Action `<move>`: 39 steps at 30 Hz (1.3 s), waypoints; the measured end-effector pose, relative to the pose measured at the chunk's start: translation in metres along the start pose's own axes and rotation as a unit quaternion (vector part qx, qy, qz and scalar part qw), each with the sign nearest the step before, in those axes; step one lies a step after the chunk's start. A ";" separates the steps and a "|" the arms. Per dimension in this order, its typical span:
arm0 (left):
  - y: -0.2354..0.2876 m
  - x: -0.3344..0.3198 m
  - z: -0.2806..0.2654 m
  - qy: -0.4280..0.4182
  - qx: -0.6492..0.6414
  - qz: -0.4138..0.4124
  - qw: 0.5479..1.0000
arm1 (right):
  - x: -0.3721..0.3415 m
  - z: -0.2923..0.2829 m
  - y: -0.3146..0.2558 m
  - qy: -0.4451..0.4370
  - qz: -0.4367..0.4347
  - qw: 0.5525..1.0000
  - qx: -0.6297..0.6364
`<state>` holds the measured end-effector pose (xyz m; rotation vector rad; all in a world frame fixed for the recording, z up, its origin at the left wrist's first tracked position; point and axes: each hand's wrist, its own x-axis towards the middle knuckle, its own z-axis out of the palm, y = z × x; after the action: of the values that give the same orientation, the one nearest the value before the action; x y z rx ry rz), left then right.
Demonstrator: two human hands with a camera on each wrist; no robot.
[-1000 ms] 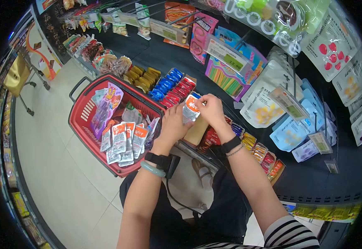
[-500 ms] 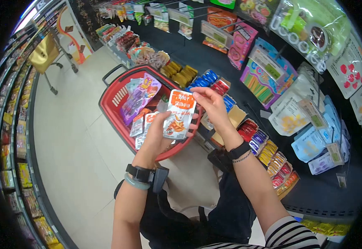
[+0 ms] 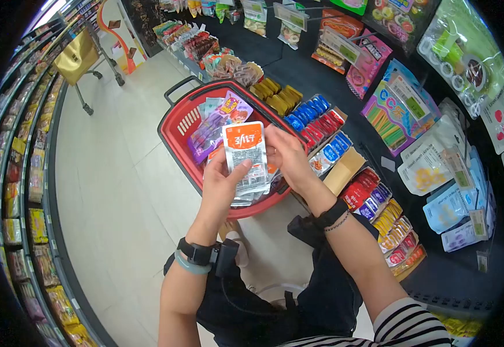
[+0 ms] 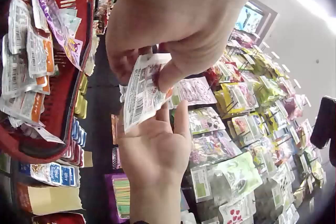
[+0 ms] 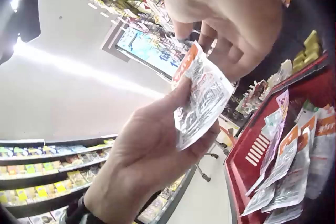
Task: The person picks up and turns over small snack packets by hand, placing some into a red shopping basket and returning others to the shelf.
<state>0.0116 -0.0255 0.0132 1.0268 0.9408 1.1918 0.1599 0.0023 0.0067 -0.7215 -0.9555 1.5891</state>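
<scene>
A silver-and-orange snack packet is held up over the red basket, its printed back facing up. My left hand grips it, thumb across the front and fingers behind. My right hand is at the packet's right edge; in the left wrist view that right hand shows its palm, fingers extended by the packet. The right wrist view shows the packet pinched under the left thumb. Inside the red basket lie a purple candy bag and several similar silver-and-orange packets, partly hidden by my hands in the head view.
Boxes of small packets line the shelf edge right of the basket, among them blue packets, red packets and a mostly bare carton. Hanging bags fill the rack. A cart with a gold bag stands far left.
The packet came away from the shelf side to over the basket, then was turned from its pictured front to its printed back. The view shifted, so basket and shelf now appear farther right.
</scene>
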 end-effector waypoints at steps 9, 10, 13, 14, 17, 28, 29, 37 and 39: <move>0.006 0.000 -0.004 -0.011 -0.005 0.020 1.000 | 0.000 -0.005 0.001 -0.004 -0.086 0.989 -0.118; 0.006 0.001 -0.005 -0.002 -0.009 0.025 1.000 | 0.000 -0.004 0.001 0.006 -0.094 0.988 -0.125; 0.007 0.004 -0.007 0.025 -0.032 0.023 0.999 | 0.001 -0.005 0.006 -0.004 -0.092 0.988 -0.128; 0.007 0.005 -0.009 0.025 -0.032 0.022 0.999 | 0.000 -0.004 0.006 -0.004 -0.092 0.988 -0.128; 0.006 0.006 -0.012 0.022 -0.029 0.020 0.999 | -0.001 -0.002 0.005 -0.014 -0.096 0.987 -0.132; 0.005 0.008 -0.015 0.015 0.029 0.075 0.997 | -0.001 -0.001 0.009 -0.012 -0.111 0.986 -0.126; 0.005 0.008 -0.015 0.015 0.029 0.075 0.997 | -0.002 -0.002 0.010 -0.012 -0.111 0.986 -0.126; 0.000 0.011 -0.012 0.012 0.033 0.075 0.997 | -0.003 -0.005 0.009 0.003 -0.120 0.985 -0.120; 0.002 0.010 -0.006 0.010 0.011 0.056 0.998 | -0.003 -0.008 0.008 0.005 -0.119 0.986 -0.116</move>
<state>0.0063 -0.0146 0.0130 1.0977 0.9239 1.2891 0.1629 0.0005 -0.0043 -0.7426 -1.1855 1.2771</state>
